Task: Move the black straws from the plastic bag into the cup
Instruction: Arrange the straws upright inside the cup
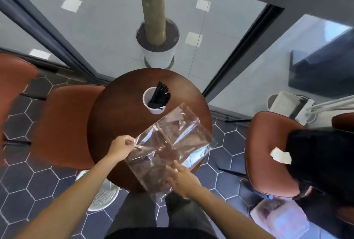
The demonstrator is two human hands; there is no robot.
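A white cup (153, 109) stands on the far part of the round brown table (115, 124), with several black straws (159, 96) leaning in it toward the right. A clear plastic bag (170, 146) lies spread flat over the table's near right side; no straws show inside it. My left hand (120, 147) pinches the bag's left edge. My right hand (182, 179) rests with fingers spread at the bag's near edge, partly under the film.
Reddish-brown chairs (65, 124) stand to the left, and another chair (268, 152) with a black bag sits to the right. A white planter (159, 55) stands beyond the glass wall. A white basket (101, 196) sits on the hexagon-tiled floor below the table.
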